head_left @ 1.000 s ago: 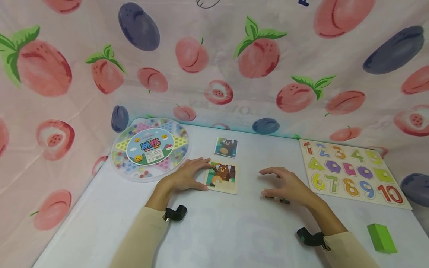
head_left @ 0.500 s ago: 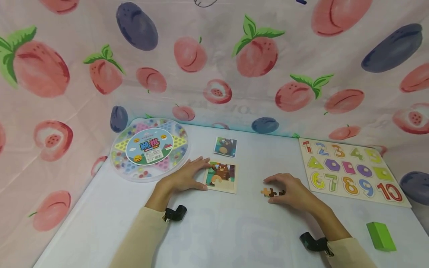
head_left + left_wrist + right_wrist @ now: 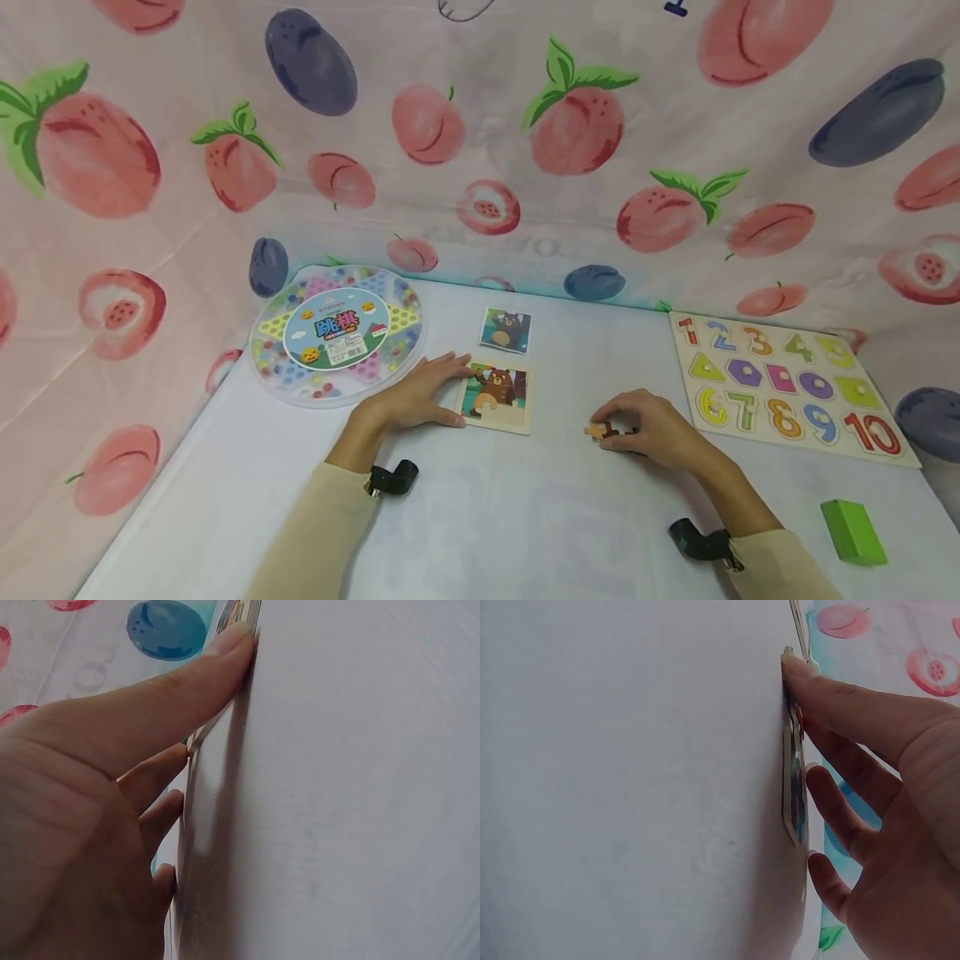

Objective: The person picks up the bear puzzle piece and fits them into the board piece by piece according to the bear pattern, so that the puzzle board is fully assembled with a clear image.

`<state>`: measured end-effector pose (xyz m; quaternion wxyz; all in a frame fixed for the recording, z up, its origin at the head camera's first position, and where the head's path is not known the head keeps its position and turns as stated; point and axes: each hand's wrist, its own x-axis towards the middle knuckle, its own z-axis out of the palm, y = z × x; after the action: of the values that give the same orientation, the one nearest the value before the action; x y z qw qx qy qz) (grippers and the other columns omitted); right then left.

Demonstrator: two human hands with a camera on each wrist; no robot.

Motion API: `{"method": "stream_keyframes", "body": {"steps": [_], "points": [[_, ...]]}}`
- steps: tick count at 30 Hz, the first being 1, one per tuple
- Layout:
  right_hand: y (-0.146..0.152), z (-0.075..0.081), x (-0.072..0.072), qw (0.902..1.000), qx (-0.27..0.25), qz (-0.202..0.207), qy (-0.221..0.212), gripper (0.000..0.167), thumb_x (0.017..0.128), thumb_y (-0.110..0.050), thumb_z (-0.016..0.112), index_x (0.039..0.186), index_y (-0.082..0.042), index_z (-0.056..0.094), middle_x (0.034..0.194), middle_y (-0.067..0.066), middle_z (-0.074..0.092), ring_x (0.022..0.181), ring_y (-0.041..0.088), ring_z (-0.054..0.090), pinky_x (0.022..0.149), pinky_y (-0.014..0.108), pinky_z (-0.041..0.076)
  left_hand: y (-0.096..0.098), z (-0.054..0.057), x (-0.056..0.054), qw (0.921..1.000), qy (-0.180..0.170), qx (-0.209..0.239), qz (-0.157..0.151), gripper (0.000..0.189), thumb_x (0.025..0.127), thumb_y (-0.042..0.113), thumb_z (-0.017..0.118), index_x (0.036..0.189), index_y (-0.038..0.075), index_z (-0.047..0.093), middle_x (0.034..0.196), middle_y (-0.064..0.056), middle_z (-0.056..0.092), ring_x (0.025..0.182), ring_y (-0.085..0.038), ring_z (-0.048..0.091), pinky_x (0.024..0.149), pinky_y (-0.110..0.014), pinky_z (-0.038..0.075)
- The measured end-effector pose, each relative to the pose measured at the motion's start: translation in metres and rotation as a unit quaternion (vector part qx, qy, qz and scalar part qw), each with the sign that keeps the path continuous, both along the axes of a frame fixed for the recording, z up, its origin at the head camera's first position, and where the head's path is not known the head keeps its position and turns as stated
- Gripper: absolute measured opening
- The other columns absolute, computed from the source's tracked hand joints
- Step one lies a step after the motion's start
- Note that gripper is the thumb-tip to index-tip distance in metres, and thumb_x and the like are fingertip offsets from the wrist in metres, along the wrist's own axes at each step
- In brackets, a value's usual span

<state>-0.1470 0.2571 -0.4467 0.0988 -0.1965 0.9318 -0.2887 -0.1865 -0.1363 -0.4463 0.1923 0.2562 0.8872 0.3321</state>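
Note:
A small jigsaw board (image 3: 495, 398) with a bear picture lies mid-table, its lower right showing bare wood. At its left edge rests my left hand (image 3: 416, 392), fingers fairly straight, thumb at the near corner and forefinger at the far one; the left wrist view shows the thumb (image 3: 225, 656) against the board's edge. To the right of the board, my right hand (image 3: 648, 421) pinches a brown and orange jigsaw piece (image 3: 600, 431) between thumb and forefinger, low over the table. The hand partly covers the piece. In the right wrist view the other fingers (image 3: 840, 802) stay loosely bent.
Behind the board lies a bear picture card (image 3: 506, 330). A round Chinese checkers box (image 3: 300, 383) stands back left, a wooden number-and-shape board (image 3: 795, 383) at right. Near the right edge sits a green block (image 3: 853, 532). A fruit-print curtain (image 3: 555, 217) hangs behind.
My right hand has come down slightly and its thumb and forefinger have closed on the jigsaw piece, which has turned a little. My left hand stays at the board.

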Motion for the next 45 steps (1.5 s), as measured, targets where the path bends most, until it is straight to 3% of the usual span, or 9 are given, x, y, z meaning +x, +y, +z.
{"method": "stream_keyframes", "body": {"steps": [8, 12, 15, 18, 23, 32, 38, 45], "points": [[0.0, 0.003, -0.002, 0.9997, -0.012, 0.005, -0.019, 0.027, 0.081, -0.026, 0.086, 0.107, -0.024, 0.077, 0.109, -0.008, 0.076, 0.115, 0.026, 0.064, 0.107, 0.056, 0.048, 0.0, -0.001, 0.0, 1.0, -0.005, 0.004, 0.001, 0.073, 0.086, 0.031, 0.082, 0.15, 0.014, 0.051, 0.171, -0.006, 0.028, 0.163, -0.032, 0.01, 0.133, -0.055, 0.0], [-0.003, 0.004, -0.003, 0.9994, -0.025, 0.006, -0.022, 0.027, 0.082, -0.024, 0.085, 0.108, -0.022, 0.076, 0.109, -0.007, 0.076, 0.111, 0.022, 0.065, 0.107, 0.057, 0.049, 0.0, -0.002, 0.0, 1.0, -0.006, 0.004, 0.003, 0.074, 0.086, 0.031, 0.082, 0.15, 0.014, 0.051, 0.171, -0.006, 0.028, 0.163, -0.032, 0.01, 0.133, -0.055, 0.0], [-0.008, 0.006, -0.003, 0.9991, -0.04, 0.0, -0.017, 0.027, 0.083, -0.02, 0.084, 0.109, -0.022, 0.075, 0.108, -0.005, 0.075, 0.105, 0.016, 0.067, 0.104, 0.049, 0.055, 0.0, -0.003, 0.0, 1.0, -0.007, 0.004, 0.004, 0.074, 0.086, 0.031, 0.082, 0.15, 0.014, 0.051, 0.171, -0.006, 0.028, 0.163, -0.032, 0.01, 0.133, -0.054, 0.0], [-0.012, 0.007, -0.004, 0.9978, -0.065, -0.005, -0.011, 0.027, 0.084, -0.018, 0.084, 0.11, -0.02, 0.075, 0.109, -0.002, 0.075, 0.1, 0.012, 0.07, 0.094, 0.033, 0.061, -0.001, -0.003, 0.0, 1.0, -0.005, 0.004, 0.004, 0.074, 0.086, 0.032, 0.082, 0.15, 0.015, 0.051, 0.171, -0.005, 0.028, 0.163, -0.031, 0.01, 0.133, -0.054, 0.0], [-0.021, 0.008, -0.007, 0.9941, -0.108, -0.002, -0.002, 0.027, 0.085, -0.016, 0.083, 0.11, -0.018, 0.075, 0.11, 0.002, 0.074, 0.098, 0.015, 0.073, 0.084, 0.015, 0.059, -0.001, -0.003, -0.001, 1.0, 0.0, 0.001, 0.004, 0.073, 0.086, 0.033, 0.082, 0.15, 0.016, 0.051, 0.171, -0.004, 0.028, 0.163, -0.031, 0.01, 0.133, -0.054, 0.001], [-0.046, 0.007, -0.011, 0.9912, -0.132, -0.007, 0.004, 0.025, 0.084, -0.015, 0.083, 0.109, -0.017, 0.077, 0.11, 0.002, 0.075, 0.096, 0.013, 0.071, 0.08, 0.017, 0.06, -0.002, -0.002, -0.002, 1.0, -0.001, 0.001, 0.0, 0.073, 0.086, 0.034, 0.081, 0.15, 0.016, 0.05, 0.171, -0.003, 0.027, 0.163, -0.03, 0.009, 0.133, -0.055, -0.001], [-0.066, 0.007, -0.017, 0.9906, -0.136, 0.015, 0.006, 0.023, 0.083, -0.017, 0.084, 0.106, -0.016, 0.078, 0.109, 0.003, 0.075, 0.092, 0.008, 0.068, 0.076, 0.018, 0.06, -0.002, -0.004, -0.002, 1.0, 0.0, 0.002, -0.001, 0.074, 0.086, 0.034, 0.081, 0.15, 0.015, 0.051, 0.172, -0.004, 0.026, 0.163, -0.031, 0.009, 0.133, -0.055, -0.001], [-0.09, 0.008, -0.02, 0.9878, -0.152, 0.03, 0.017, 0.019, 0.083, -0.014, 0.084, 0.102, -0.013, 0.079, 0.111, 0.007, 0.073, 0.096, 0.017, 0.069, 0.076, 0.019, 0.061, -0.003, -0.004, -0.001, 0.9999, 0.004, -0.011, -0.009, 0.075, 0.087, 0.035, 0.08, 0.152, 0.015, 0.049, 0.172, -0.005, 0.025, 0.163, -0.032, 0.008, 0.133, -0.056, -0.001]]}}
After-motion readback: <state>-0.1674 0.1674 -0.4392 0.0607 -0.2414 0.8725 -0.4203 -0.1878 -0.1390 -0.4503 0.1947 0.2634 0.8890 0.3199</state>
